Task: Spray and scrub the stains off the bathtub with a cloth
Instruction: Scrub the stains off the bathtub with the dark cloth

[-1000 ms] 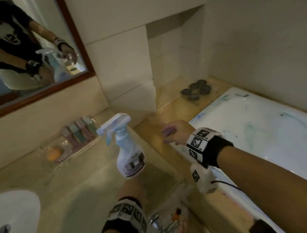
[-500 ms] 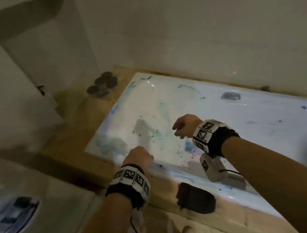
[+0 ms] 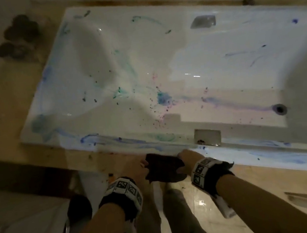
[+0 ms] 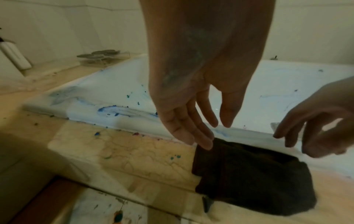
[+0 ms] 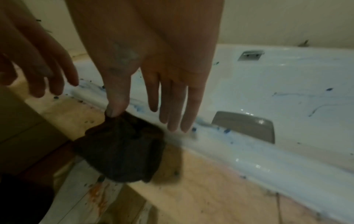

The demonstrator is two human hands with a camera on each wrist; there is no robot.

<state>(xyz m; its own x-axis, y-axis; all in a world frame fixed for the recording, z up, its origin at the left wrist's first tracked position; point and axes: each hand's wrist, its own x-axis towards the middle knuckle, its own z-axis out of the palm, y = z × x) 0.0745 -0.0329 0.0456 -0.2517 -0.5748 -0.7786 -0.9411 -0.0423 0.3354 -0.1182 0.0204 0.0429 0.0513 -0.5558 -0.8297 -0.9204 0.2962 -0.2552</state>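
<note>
Head view looks down on the white tub [image 3: 161, 61], streaked blue, green and purple inside and along its near rim. A dark cloth [image 3: 164, 169] lies on the tan ledge [image 3: 45, 163] against that rim, partly over the ledge's front edge. Both hands are at the cloth. The left hand [image 3: 136, 171] is at its left end; in the left wrist view its fingers [image 4: 191, 128] are straight and spread, tips just touching the cloth's corner, gripping nothing. The right hand [image 3: 187, 160] is at the right end; in the right wrist view its thumb [image 5: 116, 104] presses a raised fold of the cloth [image 5: 122, 150], the other fingers straight and clear of it.
</note>
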